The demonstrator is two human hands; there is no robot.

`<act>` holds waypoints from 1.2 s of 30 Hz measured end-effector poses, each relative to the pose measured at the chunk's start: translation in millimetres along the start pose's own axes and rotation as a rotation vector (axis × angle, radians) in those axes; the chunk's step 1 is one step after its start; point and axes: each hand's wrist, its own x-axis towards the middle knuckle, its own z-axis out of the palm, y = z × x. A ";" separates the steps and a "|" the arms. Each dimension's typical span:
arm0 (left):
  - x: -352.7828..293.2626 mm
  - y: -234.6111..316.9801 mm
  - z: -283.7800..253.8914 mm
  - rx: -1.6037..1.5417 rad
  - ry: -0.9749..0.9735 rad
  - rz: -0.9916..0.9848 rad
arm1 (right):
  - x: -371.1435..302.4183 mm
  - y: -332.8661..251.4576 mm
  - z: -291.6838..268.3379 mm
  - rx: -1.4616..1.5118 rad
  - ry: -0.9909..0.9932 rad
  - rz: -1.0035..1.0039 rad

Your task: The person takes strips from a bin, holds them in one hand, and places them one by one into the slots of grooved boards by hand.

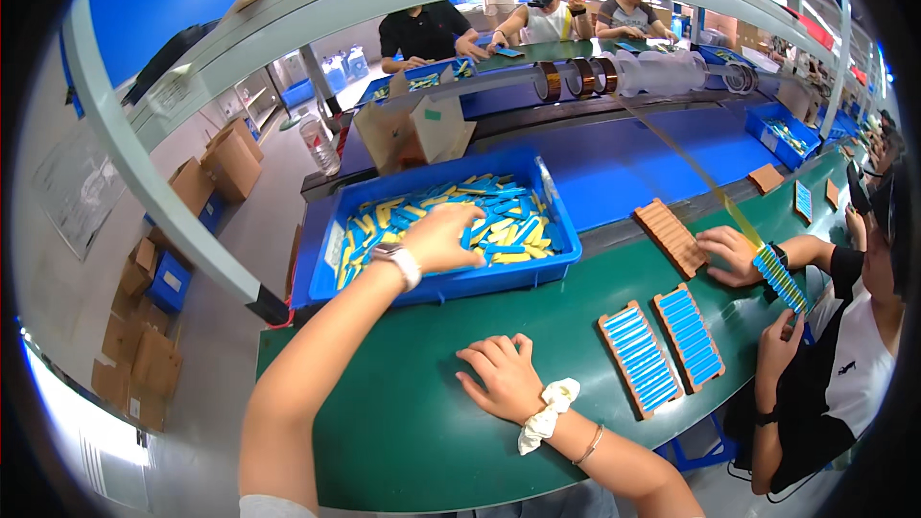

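Note:
A blue plastic bin [451,288] stands on the green worktop, full of loose blue and yellow strip-like pieces [508,216]. My left hand [443,238] is inside the bin, low over the pieces, its thumb and fingers apart; I see nothing held between them. Flat on the green worktop [403,374], in front of the bin, rests my right hand [504,379], fingers spread and holding nothing. To its right lie two brown slotted trays, a nearer tray [641,360] and a farther tray [689,336], both filled with rows of blue strips.
A brown slotted tray [670,235] without strips lies beside a co-worker's hand [734,254]. That person holds a row of blue pieces [779,276] joined to yellow tape. Amber tape rolls [580,79] hang on a rod above the blue conveyor [614,163]. A metal post [163,173] stands left.

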 end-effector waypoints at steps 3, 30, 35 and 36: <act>54.2 6.7 20.9 -0.067 -0.251 0.107 | -0.7 12.6 -1.6 0.001 0.007 0.061; 54.3 -5.1 42.5 0.222 -0.237 0.106 | -5.7 14.8 3.0 0.133 -0.005 0.080; 69.8 14.3 50.8 0.172 -0.037 -0.493 | -8.0 11.9 4.5 0.162 -0.034 0.059; 72.9 14.8 49.8 0.163 -0.148 -0.537 | -8.2 12.0 4.2 0.173 -0.046 0.060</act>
